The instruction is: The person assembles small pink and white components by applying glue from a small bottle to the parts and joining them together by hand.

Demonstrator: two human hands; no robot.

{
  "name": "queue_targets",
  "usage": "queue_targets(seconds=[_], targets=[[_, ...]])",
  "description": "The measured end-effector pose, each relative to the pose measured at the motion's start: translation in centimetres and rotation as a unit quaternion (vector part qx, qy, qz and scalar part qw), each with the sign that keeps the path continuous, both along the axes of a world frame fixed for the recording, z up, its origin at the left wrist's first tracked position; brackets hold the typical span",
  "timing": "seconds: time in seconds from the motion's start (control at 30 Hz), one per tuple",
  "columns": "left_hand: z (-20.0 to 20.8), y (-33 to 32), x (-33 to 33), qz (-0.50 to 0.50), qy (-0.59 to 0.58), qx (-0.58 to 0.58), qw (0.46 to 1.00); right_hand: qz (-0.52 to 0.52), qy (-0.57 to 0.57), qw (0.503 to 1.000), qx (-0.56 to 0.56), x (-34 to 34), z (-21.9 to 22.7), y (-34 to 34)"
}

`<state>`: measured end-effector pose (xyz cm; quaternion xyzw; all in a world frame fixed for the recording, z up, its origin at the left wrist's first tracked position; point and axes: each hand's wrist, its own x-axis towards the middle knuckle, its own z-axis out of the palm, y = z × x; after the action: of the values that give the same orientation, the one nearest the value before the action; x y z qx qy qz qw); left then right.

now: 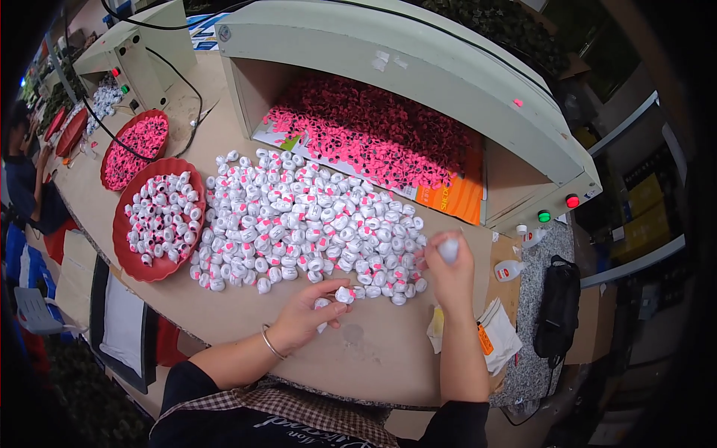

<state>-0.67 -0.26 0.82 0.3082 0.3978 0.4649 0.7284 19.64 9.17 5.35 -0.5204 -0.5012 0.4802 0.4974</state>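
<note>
Duly, I logged left hand, fingers half-curled, gripping white-pink piece; right hand, closed round blurred white object; axes unclear.

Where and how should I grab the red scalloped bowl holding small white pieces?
Probably pinch the red scalloped bowl by its rim, from the near left: the lip is unobstructed there, whereas the heap of round white-and-pink pieces crowds its right side. Keep it level; its contents lie loose.
</note>
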Motion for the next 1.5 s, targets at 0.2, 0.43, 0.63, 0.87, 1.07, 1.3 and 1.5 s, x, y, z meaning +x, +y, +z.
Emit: queue_targets(seconds=[0.2,0.43,0.63,0.87,1.07,1.3,1.5], targets=[[-0.4,0.3,0.3,0.000,-0.003,0.005,1.000,-0.036,-0.368,0.927,0.064,-1.2,-4.0,11.1],[-0.3,0.5,0.2,0.010,-0.012,0.001,1.000,-0.029,-0.419,0.906,0.055,0.4,-6.3,14.6],[-0.3,0.2,-0.1,-0.002,-0.036,0.003,0.999,0.002,-0.126,0.991,-0.052,1.4,-2.9,8.5],[0.3,0.0,0.3,-0.078,0.003,0.048,0.996,0.156,0.063,0.980,-0.110,-1.0,-0.9,-4.8],[0.0,-0.6,0.9,-0.115,-0.009,0.074,0.991,0.104,0.037,0.992,-0.054,-1.6,-2.2,-8.8],[-0.4,-0.6,1.1,-0.069,0.046,0.120,0.989,0.070,0.123,0.990,-0.027,-1.6,-2.0,-9.8],[-0.1,-0.5,0.7,-0.042,0.042,0.087,0.994,0.074,0.105,0.989,-0.071,-1.6,-2.0,-9.4]])
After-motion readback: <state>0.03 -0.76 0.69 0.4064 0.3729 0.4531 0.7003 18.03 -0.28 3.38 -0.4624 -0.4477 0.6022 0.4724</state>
